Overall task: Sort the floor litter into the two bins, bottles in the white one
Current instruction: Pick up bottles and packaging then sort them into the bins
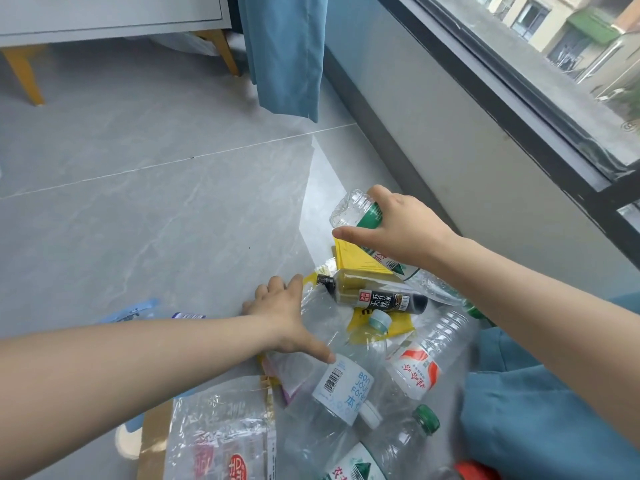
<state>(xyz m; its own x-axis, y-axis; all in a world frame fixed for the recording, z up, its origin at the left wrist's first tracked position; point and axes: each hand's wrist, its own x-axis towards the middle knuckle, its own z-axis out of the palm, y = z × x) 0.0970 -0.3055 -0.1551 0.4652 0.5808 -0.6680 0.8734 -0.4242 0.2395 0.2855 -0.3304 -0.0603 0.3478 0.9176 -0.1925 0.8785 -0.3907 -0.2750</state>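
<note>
A heap of litter lies on the grey tile floor near the wall. My right hand [398,226] is shut on a clear plastic bottle with a green label [353,209], held tilted above the heap. My left hand [284,313] grips the upper part of a large clear bottle with a white "Bon Jour" label [346,386]. Between them lies a dark-capped bottle with a black label [377,296] on yellow packaging [349,256]. A bottle with a red-and-white label [419,367] and a green-capped bottle [412,434] lie nearer me. No bin is in view.
Clear plastic bags and cardboard [214,441] lie at the bottom. Blue wrappers [131,311] sit on the floor at left. A blue curtain [287,53] hangs ahead, blue fabric [540,410] lies at right. A cabinet with wooden legs [24,74] stands far left.
</note>
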